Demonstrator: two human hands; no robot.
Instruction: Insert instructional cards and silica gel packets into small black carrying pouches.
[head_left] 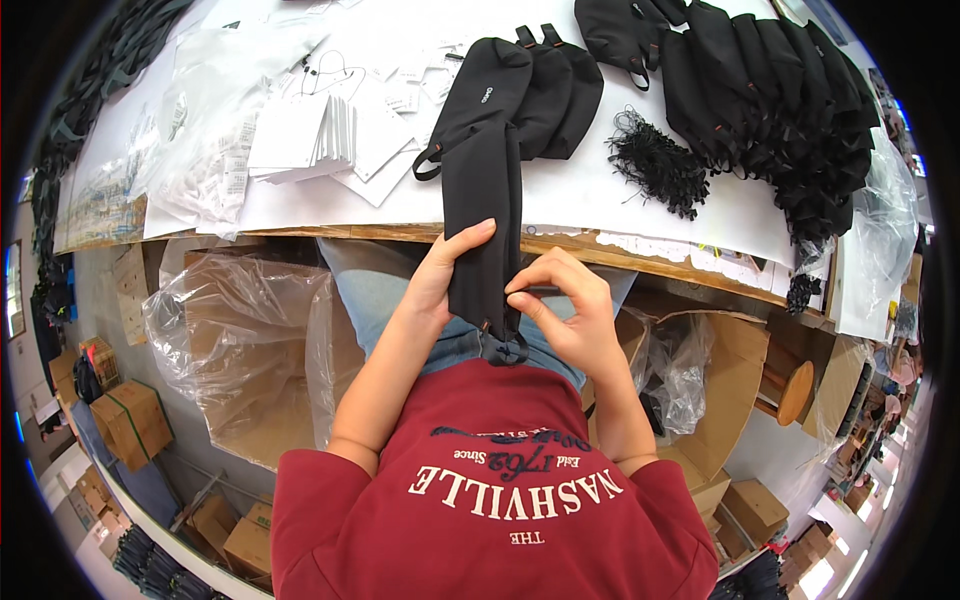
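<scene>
A long black fabric pouch (480, 190) stretches from the table over its front edge toward my lap. My left hand (440, 272) is closed around its left side, thumb on top. At its right edge my right hand (568, 302) pinches with thumb and forefinger; it appears to grip the pouch's edge, and any small part between the fingertips is hidden. A short loop (505, 348) hangs at the pouch's near end. Just beyond, more black pouches (487, 82) lie overlapping, partly under the held one's far end.
Left on the table are a stack of white cards (300, 140) and clear plastic bags (205, 130). To the right lie a heap of black cords (655, 160) and a row of black pouches (745, 85). Below the edge stand plastic-lined cartons (250, 350) and a wooden stool (796, 394).
</scene>
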